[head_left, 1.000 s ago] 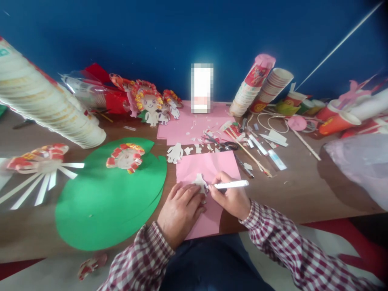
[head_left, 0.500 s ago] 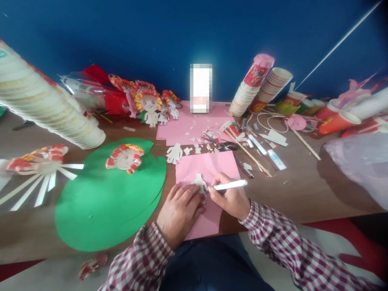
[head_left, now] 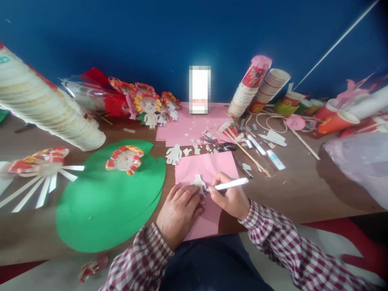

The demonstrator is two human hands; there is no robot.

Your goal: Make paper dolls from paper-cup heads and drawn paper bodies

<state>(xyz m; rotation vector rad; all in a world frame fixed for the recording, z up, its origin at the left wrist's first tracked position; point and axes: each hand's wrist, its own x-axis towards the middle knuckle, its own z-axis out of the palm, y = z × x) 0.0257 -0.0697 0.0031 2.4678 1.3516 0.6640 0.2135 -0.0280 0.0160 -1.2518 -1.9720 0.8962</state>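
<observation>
Right hand [head_left: 230, 195]: clenched on 1 white marker pen [head_left: 233, 184], pinched near its writing end by thumb and forefinger. The barrel slants out to the right, its far end slightly raised. The fingers obscure the tip; contact with the paper cannot be confirmed.

Left hand [head_left: 181, 210]: grasps nothing. Fingers lie together, palm down, over the lower left part of 1 white paper cut-out figure [head_left: 198, 179].

Governing relation: the cut-out lies directly left of the pen's writing end, its long axis running away from the person, narrow neck end farthest. The pen lies crosswise to that axis. The left hand is on the figure; the right hand is just beside its right edge, where a dark line is visible.

Beneath: 1 pink paper sheet [head_left: 222, 163] on the wooden table [head_left: 291, 194]. Beyond its far left corner lies a second white cut-out [head_left: 173, 154]; near its far edge, paper scraps [head_left: 197, 150] and scissors [head_left: 228, 146].

Left of the hands: 1 green paper leaf shape [head_left: 112, 210] bearing 1 paper doll head [head_left: 125, 159] with red and yellow curls.
</observation>
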